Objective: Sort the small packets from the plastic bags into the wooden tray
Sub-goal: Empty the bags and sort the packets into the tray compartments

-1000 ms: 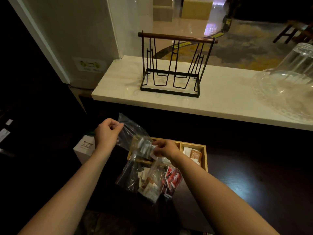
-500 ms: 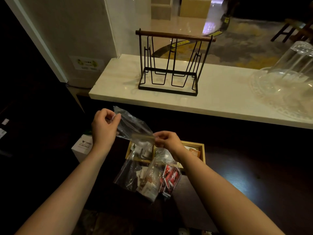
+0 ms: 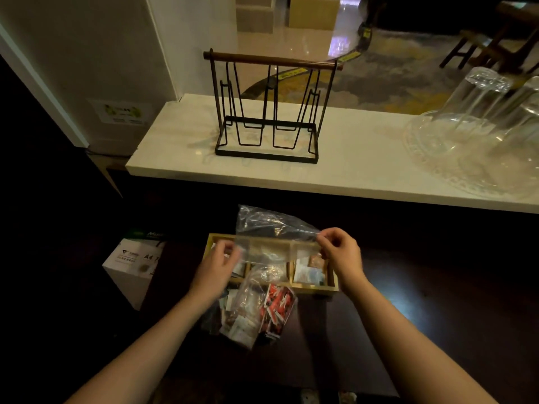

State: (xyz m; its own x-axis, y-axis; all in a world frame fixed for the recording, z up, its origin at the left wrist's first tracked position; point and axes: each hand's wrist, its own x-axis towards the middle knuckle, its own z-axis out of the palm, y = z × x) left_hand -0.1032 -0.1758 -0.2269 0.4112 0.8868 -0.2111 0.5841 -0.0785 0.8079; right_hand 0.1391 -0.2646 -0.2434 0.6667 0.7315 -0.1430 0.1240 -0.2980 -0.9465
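**Bag now stretched flat across the tray, mouth held at both ends**

Nearest the person, on the dark counter [image 3: 408, 287], lies a heap of clear plastic bags [image 3: 248, 313] stuffed with small packets [image 3: 277, 304], the red-and-white ones showing best. The heap lies against the near edge of the wooden tray [image 3: 315, 288] and overlaps its near rail.

Just beyond, the change: half a second ago the left hand [image 3: 214, 269] was held high and to the left, clutching a bunched bag, while the right hand [image 3: 341, 253] pinched close beside it. Now the left hand has dropped and both hands have drawn apart, so the empty-looking bag [image 3: 274, 228] is pulled taut in a flat band above the tray. The left fingers [image 3: 230, 252] are clenched on the bag's left end; the right fingers [image 3: 326, 239] pinch its right end. Whether any packet remains inside cannot be told; the film looks clear.

Judged from this, the bag is being straightened or checked, either to open its mouth or to set it aside as spent. The sorting is partly done: the tray's right compartment already holds a few pale and brown packets, and most packets remain bagged in the heap.

Left of the tray stands a white box [image 3: 131, 266]. Farther off, on the pale ledge [image 3: 350, 170], a wire rack [image 3: 268, 112] stands upright, and glassware [image 3: 481, 126] sits towards the right end.
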